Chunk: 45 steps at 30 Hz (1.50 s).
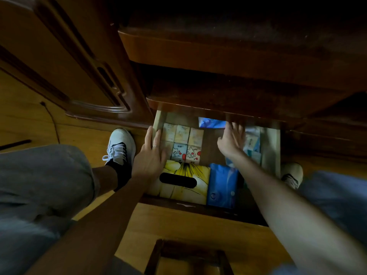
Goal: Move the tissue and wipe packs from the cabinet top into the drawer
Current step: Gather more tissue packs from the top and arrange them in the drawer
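The drawer (271,147) stands pulled out below the dark cabinet top (218,54). Inside lie several small tissue packs (181,143) in rows at the back left, a yellow tissue box (186,181) at the front left, a blue wipe pack (222,185) beside it, a blue pack (211,123) at the back, and pale packs (252,143) along the right side. My left hand (152,155) rests flat on the drawer's left edge, touching the small packs. My right hand (231,139) reaches toward the back, fingers spread by the blue pack and the pale packs. Neither hand visibly grips anything.
A wooden wardrobe door (65,62) stands to the left. My two shoes (121,147) flank the drawer on the wooden floor (178,225). A dark wooden stool frame (188,255) sits near the bottom edge. A thin cable (52,120) runs along the floor at left.
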Tool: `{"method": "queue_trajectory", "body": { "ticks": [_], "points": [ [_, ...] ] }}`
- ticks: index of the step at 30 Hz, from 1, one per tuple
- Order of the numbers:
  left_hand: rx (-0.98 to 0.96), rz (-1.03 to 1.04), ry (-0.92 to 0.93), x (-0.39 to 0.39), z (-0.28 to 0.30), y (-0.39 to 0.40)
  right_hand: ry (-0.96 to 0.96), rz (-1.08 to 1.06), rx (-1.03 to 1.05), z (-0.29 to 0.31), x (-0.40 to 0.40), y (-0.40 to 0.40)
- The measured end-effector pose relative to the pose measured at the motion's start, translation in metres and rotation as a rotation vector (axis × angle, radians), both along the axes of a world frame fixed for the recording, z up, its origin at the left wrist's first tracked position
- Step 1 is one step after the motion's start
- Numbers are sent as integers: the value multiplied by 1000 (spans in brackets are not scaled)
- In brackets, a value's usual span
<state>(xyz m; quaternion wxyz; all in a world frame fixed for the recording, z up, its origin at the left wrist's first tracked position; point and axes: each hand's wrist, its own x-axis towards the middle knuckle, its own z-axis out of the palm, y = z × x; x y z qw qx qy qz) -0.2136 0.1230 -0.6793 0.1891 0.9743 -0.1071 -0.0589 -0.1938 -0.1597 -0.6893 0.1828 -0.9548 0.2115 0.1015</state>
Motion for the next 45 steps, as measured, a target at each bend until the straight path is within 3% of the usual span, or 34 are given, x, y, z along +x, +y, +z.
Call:
{"method": "queue_trajectory", "body": {
  "ticks": [3, 5, 9, 11, 15, 17, 18, 21, 24, 27, 29, 35, 38, 41, 43, 45],
  "points": [
    [43, -16, -17, -1, -2, 0, -119, -11, 30, 11, -21, 3],
    [84, -50, -127, -2, 1, 2, -158, -33, 113, 20, -35, 4],
    [6, -77, -342, -8, 19, -19, -219, -141, 483, 48, -67, 10],
    [-189, 41, -146, -11, 39, -47, -223, -194, 598, 66, -86, 14],
    [-852, 510, 708, -3, 82, -95, -245, -138, 857, 105, -120, 19],
    [-1071, 540, 1033, -3, 92, -102, -273, -51, 891, 116, -135, 18],
    [-1123, 521, 1093, -4, 94, -103, -282, -14, 900, 120, -141, 17],
    [-1136, 624, 1003, -6, 89, -103, -334, -21, 978, 124, -152, 16],
    [-1163, 676, 906, -14, 83, -101, -440, -294, 983, 121, -147, 17],
    [-1184, 586, 914, -27, 80, -98, -237, -503, 1188, 110, -138, 19],
    [-1226, 589, 926, -32, 81, -94, -124, -522, 1221, 105, -133, 20],
    [-1170, 471, 929, -33, 80, -62, -101, -373, 939, 93, -102, 17],
    [-1080, 412, 758, -26, 75, -55, 11, -301, 1150, 90, -90, 14],
    [-1011, 519, 584, -11, 69, -53, 176, -283, 1440, 87, -77, 9],
    [-900, 501, 501, 2, 67, -51, 243, -268, 1406, 81, -67, 12],
    [-783, 437, 439, 14, 64, -49, 201, -399, 1197, 65, -53, 18]
  ]
}}
